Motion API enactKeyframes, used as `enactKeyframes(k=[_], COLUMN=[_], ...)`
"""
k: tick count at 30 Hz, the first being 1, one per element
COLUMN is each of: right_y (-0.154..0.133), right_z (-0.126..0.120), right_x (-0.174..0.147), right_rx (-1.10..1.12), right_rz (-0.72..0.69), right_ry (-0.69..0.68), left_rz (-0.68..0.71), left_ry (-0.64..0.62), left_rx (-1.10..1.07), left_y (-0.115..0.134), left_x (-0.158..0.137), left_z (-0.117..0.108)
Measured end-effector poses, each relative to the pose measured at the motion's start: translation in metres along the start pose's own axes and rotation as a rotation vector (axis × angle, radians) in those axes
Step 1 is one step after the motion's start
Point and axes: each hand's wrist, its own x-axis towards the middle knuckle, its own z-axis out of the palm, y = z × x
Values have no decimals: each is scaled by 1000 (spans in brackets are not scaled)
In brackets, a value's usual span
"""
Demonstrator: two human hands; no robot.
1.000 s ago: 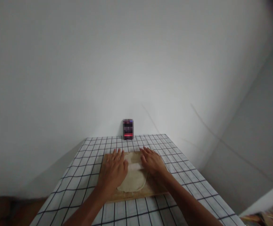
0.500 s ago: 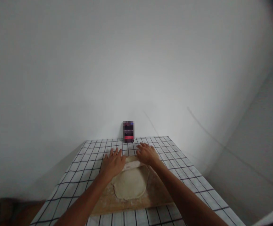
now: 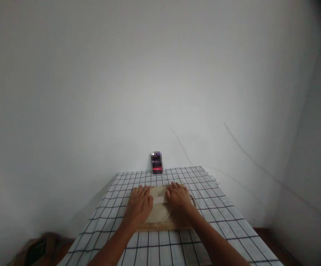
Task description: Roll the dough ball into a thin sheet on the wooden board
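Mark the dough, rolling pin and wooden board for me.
Dough (image 3: 158, 213), head view: exposed near part.
Rolling pin (image 3: 159, 200), head view: visible middle section.
Wooden board (image 3: 166, 226), head view: bare near edge.

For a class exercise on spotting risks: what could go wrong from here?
The dough lies close to the near edge of the wooden board, so it might spread over. The left hand and right hand rest on the rolling pin; uneven pressure could thin one side. The board sits on a checked cloth, which might slip.
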Motion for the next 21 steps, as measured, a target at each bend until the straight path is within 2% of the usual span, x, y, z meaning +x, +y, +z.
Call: enactKeyframes(k=[6,12,16,21], right_y=[-3,-6,-6,-5], right_z=[-2,-8,-8,-5], right_x=[-29,-30,-17,6], right_rx=[4,-11,-23,-58], right_rz=[-31,-55,-51,-21], right_ry=[34,50,55,45], left_rz=[56,125,80,-53], left_ry=[50,63,67,92], left_rx=[13,10,-8,-38], left_y=[8,2,0,6], left_x=[-26,-25,-10,7], left_z=[-9,-8,-2,3])
